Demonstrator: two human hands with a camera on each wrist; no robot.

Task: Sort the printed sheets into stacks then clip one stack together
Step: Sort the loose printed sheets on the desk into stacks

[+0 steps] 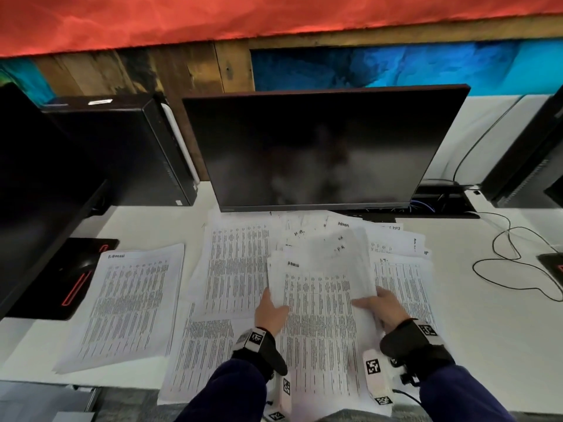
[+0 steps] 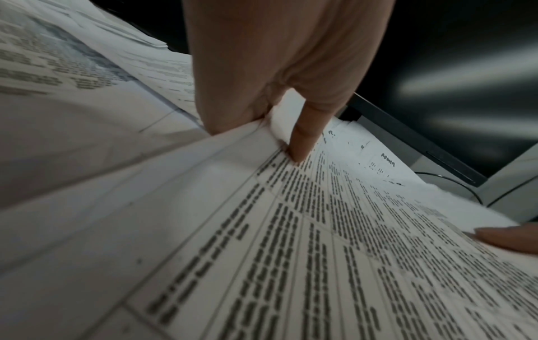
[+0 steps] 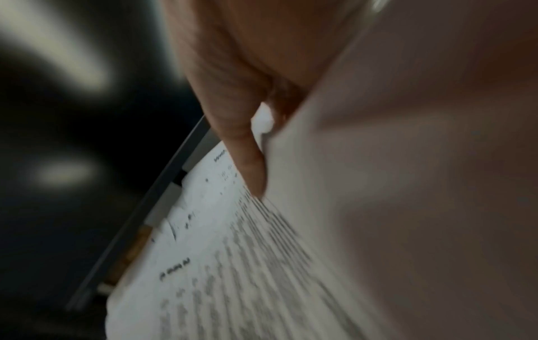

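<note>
White printed sheets (image 1: 320,300), a loose bundle, are being held above the paper-strewn desk (image 1: 487,300) before the dark monitor (image 1: 320,147), the left hand (image 1: 271,312) pinching its left edge, thumb on top as the left wrist view alone is showing, the right hand (image 1: 380,306) gripping its right edge.
</note>
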